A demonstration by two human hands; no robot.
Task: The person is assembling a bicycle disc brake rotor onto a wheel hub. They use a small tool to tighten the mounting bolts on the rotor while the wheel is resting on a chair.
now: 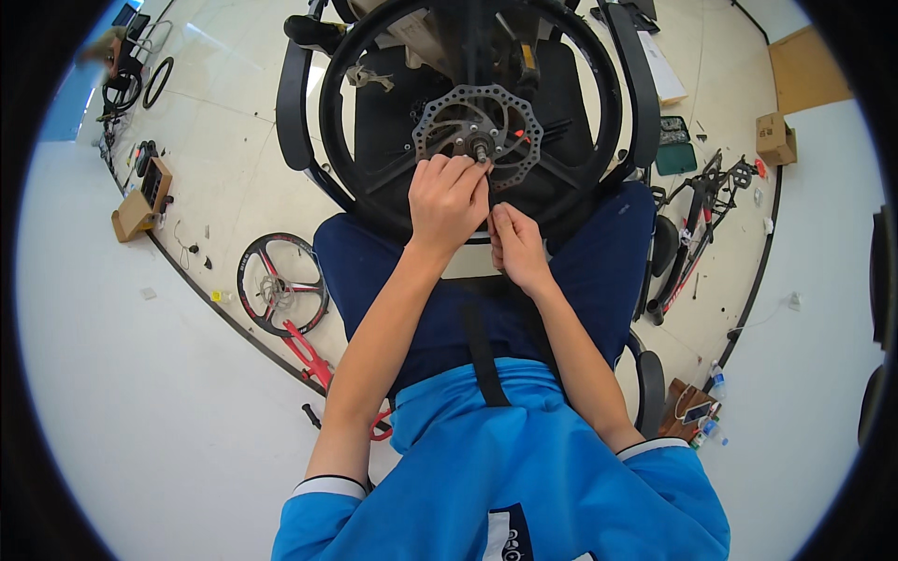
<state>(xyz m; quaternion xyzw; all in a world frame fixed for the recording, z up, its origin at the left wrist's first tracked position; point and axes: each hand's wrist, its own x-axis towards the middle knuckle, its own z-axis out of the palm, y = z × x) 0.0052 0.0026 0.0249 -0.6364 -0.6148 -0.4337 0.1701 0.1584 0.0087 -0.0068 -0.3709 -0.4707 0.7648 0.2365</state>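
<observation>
In front of me a black bicycle wheel (610, 89) lies across the seat of a black office chair (561, 86). A silver brake disc rotor (527, 140) is fixed around its hub, and the threaded axle (481, 150) points up toward me. Just below the axle end, my left hand (441, 206) is closed with its fingertips pinched together; what they hold is hidden. Lower and to the right, my right hand (520, 248) is closed on a thin dark rod-like tool (491, 190) that reaches up beside the left fingers to the hub.
Chair armrests (296, 107) flank the wheel. On the floor at left are another three-spoke wheel (245, 280), a red frame part (304, 351) and an open cardboard box (136, 213). At right lie a bicycle frame (687, 245), a green tool case (675, 159) and a carton (774, 140).
</observation>
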